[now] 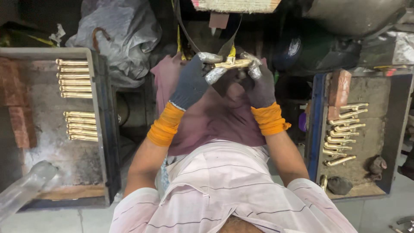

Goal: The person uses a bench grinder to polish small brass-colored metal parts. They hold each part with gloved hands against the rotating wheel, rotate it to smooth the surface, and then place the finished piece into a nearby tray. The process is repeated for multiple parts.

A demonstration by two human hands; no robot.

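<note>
Above maroon cloth point(215, 121), brass handle point(230, 64) between both gloved hands' fingertips point(214, 74).

Golden handle point(230, 64), orange cuffs point(165, 125), seemingly grey gloves point(189, 84)

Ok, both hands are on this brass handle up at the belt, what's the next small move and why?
Probably keep the brass handle pressed to the belt and turn it slightly. Left hand and right hand grip it at either end, so a small roll looks easy. Finished-looking pieces lie in the left tray.

Your one head camera looks steeply down, close over your gloved hands point(224, 82), trays at both sides.
</note>
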